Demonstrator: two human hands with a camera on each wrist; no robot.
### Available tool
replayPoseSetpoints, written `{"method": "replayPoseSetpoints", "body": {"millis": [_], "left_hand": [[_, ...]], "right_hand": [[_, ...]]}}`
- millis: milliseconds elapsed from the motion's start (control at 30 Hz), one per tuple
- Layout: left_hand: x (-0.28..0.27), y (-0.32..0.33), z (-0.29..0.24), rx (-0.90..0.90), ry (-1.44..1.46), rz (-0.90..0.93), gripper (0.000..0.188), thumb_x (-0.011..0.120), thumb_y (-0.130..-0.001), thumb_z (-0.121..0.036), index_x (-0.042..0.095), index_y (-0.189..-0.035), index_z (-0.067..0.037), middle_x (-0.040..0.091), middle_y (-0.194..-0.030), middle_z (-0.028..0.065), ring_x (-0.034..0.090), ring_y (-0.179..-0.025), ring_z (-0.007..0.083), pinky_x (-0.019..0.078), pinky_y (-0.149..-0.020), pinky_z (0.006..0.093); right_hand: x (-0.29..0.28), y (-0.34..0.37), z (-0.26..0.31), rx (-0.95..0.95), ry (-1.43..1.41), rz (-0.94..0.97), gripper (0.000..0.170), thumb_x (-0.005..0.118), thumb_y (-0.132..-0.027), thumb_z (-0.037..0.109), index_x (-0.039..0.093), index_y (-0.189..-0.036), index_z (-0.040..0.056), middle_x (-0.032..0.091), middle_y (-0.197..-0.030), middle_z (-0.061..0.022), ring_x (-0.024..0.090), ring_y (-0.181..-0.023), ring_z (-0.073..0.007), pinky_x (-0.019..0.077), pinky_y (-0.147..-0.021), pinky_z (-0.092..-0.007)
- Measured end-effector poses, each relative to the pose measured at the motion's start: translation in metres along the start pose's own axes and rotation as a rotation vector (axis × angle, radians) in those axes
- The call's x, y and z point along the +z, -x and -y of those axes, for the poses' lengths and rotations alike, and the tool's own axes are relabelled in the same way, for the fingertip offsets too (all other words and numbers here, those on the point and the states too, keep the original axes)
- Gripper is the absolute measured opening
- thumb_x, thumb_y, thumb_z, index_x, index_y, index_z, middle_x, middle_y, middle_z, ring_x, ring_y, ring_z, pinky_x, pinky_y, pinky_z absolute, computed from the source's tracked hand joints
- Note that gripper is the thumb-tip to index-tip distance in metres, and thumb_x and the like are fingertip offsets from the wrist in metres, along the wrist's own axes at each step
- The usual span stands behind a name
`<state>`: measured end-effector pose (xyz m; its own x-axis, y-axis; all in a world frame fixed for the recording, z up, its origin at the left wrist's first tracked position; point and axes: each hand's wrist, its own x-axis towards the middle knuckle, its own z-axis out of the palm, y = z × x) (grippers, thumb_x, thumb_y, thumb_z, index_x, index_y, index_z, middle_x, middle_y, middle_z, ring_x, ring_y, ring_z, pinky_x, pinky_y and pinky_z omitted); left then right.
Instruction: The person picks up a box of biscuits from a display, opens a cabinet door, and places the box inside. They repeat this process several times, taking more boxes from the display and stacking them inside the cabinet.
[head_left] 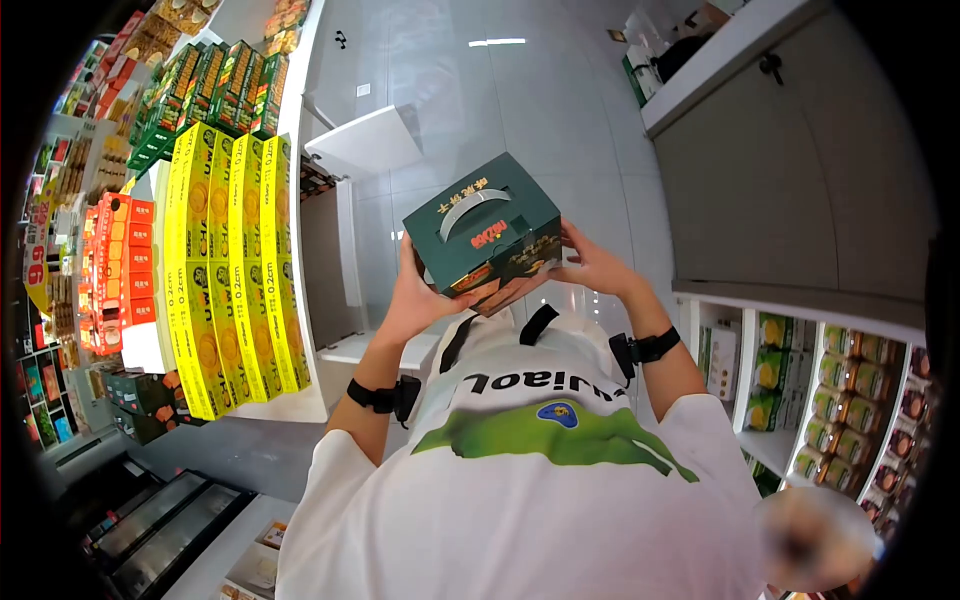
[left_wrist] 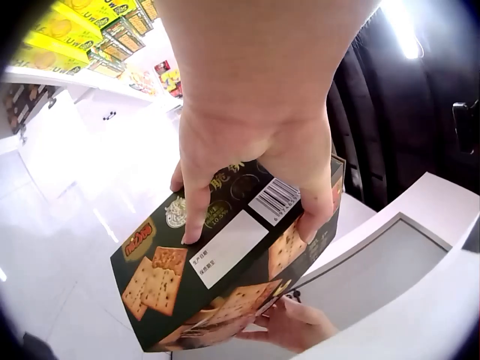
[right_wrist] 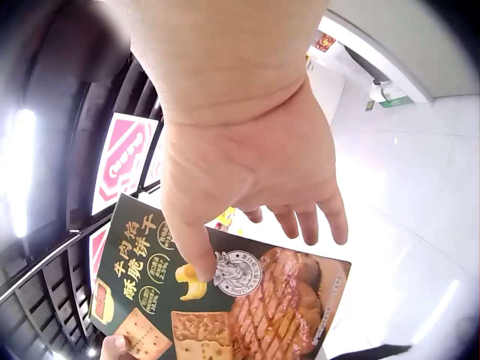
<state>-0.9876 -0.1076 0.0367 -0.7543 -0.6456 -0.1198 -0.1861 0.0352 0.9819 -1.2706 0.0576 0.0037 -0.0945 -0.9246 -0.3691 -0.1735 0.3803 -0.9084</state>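
Observation:
A dark green biscuit box [head_left: 480, 220] with a pale carrying handle [head_left: 474, 208] on top is held between both hands in front of the chest. My left hand [head_left: 415, 300] grips its left end; in the left wrist view fingers and thumb spread over the panel with a barcode [left_wrist: 274, 201] and a white label [left_wrist: 229, 249]. My right hand [head_left: 597, 268] holds the right end. In the right wrist view its thumb [right_wrist: 191, 251] lies on the face printed with biscuits and grilled meat, and its other fingers reach past the box's edge.
Yellow biscuit cartons [head_left: 230, 270] and green boxes [head_left: 215, 90] stack on the left counter. Below it a white cabinet door [head_left: 368, 140] hangs open over the grey tiled floor [head_left: 560, 90]. Grey cabinets [head_left: 770, 170] and shelves of packaged goods [head_left: 850, 400] stand at right.

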Motion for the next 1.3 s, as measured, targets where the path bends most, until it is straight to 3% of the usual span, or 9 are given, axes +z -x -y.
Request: {"method": "replayPoseSetpoints", "body": {"millis": [267, 567, 733, 767, 967, 1000, 1100, 1233, 1300], "left_hand": [[-0.081, -0.081, 0.036, -0.192, 0.087, -0.279, 0.130, 0.090, -0.061, -0.002, 0.000, -0.154, -0.009, 0.032, -0.146, 0.0131, 0.038, -0.134, 0.0267, 0.0496, -0.103, 0.0428], [-0.177, -0.129, 0.175, -0.595, 0.128, -0.809, 0.125, 0.091, -0.064, -0.004, 0.005, -0.154, 0.001, 0.038, -0.144, 0.0178, 0.045, -0.128, 0.0255, 0.0431, -0.106, 0.0349], [-0.231, -0.158, 0.287, -0.691, 0.176, -1.010, 0.122, 0.088, -0.067, 0.001, 0.003, -0.155, -0.001, 0.036, -0.145, 0.0165, 0.044, -0.128, 0.0243, 0.0449, -0.106, 0.0363], [-0.241, -0.159, 0.323, -0.655, 0.159, -1.035, 0.103, 0.082, -0.074, 0.003, 0.016, -0.152, -0.008, 0.046, -0.135, 0.0121, 0.055, -0.115, 0.0231, 0.0550, -0.090, 0.0337], [-0.300, -0.195, 0.500, -0.824, 0.271, -1.183, 0.120, 0.087, -0.070, -0.001, 0.001, -0.154, -0.001, 0.044, -0.137, 0.0138, 0.054, -0.117, 0.0250, 0.0539, -0.090, 0.0350], [-0.309, -0.202, 0.535, -0.797, 0.264, -1.252, 0.095, 0.084, -0.074, -0.002, 0.023, -0.147, -0.006, 0.054, -0.127, 0.0129, 0.063, -0.105, 0.0245, 0.0603, -0.080, 0.0393], [-0.355, -0.195, 0.640, -0.785, 0.252, -1.131, 0.095, 0.087, -0.072, -0.005, 0.030, -0.148, -0.003, 0.058, -0.125, 0.0147, 0.062, -0.110, 0.0246, 0.0572, -0.087, 0.0368], [-0.420, -0.237, 0.674, -0.984, 0.393, -0.767, 0.115, 0.090, -0.070, -0.013, 0.011, -0.151, 0.004, 0.044, -0.143, 0.0198, 0.047, -0.129, 0.0313, 0.0433, -0.110, 0.0414], [-0.412, -0.248, 0.719, -0.424, 0.024, -1.302, 0.126, 0.094, -0.065, -0.024, 0.006, -0.151, 0.004, 0.035, -0.149, 0.0221, 0.035, -0.139, 0.0346, 0.0289, -0.120, 0.0441]], "right_hand": [[0.011, -0.190, 0.031, 0.037, 0.031, 0.106, 0.081, 0.069, -0.083, 0.025, 0.031, -0.153, 0.0068, 0.051, -0.140, -0.0195, 0.053, -0.125, -0.0281, 0.0476, -0.098, -0.0401], [0.118, -0.428, -0.018, 0.113, 0.000, 0.275, 0.077, 0.067, -0.082, 0.031, 0.037, -0.146, -0.0003, 0.056, -0.128, -0.0265, 0.061, -0.109, -0.0373, 0.0475, -0.098, -0.0416], [0.175, -0.502, -0.065, 0.266, -0.032, 0.484, 0.069, 0.068, -0.082, 0.032, 0.047, -0.141, 0.0019, 0.053, -0.137, -0.0260, 0.057, -0.123, -0.0363, 0.0463, -0.101, -0.0430], [0.182, -0.509, -0.077, 0.326, -0.071, 0.519, 0.068, 0.067, -0.084, 0.036, 0.047, -0.141, 0.0032, 0.055, -0.136, -0.0239, 0.058, -0.122, -0.0350, 0.0463, -0.101, -0.0420], [0.244, -0.529, -0.193, 0.586, -0.209, 0.870, 0.064, 0.065, -0.089, 0.039, 0.048, -0.140, 0.0046, 0.058, -0.132, -0.0193, 0.061, -0.115, -0.0292, 0.0463, -0.099, -0.0373], [0.252, -0.537, -0.208, 0.588, -0.205, 0.870, 0.064, 0.065, -0.089, 0.039, 0.048, -0.140, 0.0046, 0.058, -0.132, -0.0193, 0.061, -0.115, -0.0292, 0.0463, -0.099, -0.0373], [0.277, -0.528, -0.243, 0.747, -0.220, 1.023, 0.063, 0.065, -0.090, 0.039, 0.048, -0.140, 0.0055, 0.059, -0.131, -0.0172, 0.062, -0.113, -0.0264, 0.0466, -0.098, -0.0365], [0.308, -0.534, -0.281, 0.835, -0.380, 1.059, 0.058, 0.063, -0.093, 0.037, 0.047, -0.141, 0.0072, 0.059, -0.132, -0.0144, 0.061, -0.113, -0.0229, 0.0454, -0.099, -0.0357], [0.311, -0.546, -0.264, 0.849, -0.295, 1.067, 0.051, 0.060, -0.097, 0.033, 0.048, -0.140, 0.0081, 0.059, -0.132, -0.0125, 0.059, -0.113, -0.0195, 0.0431, -0.101, -0.0346]]}}
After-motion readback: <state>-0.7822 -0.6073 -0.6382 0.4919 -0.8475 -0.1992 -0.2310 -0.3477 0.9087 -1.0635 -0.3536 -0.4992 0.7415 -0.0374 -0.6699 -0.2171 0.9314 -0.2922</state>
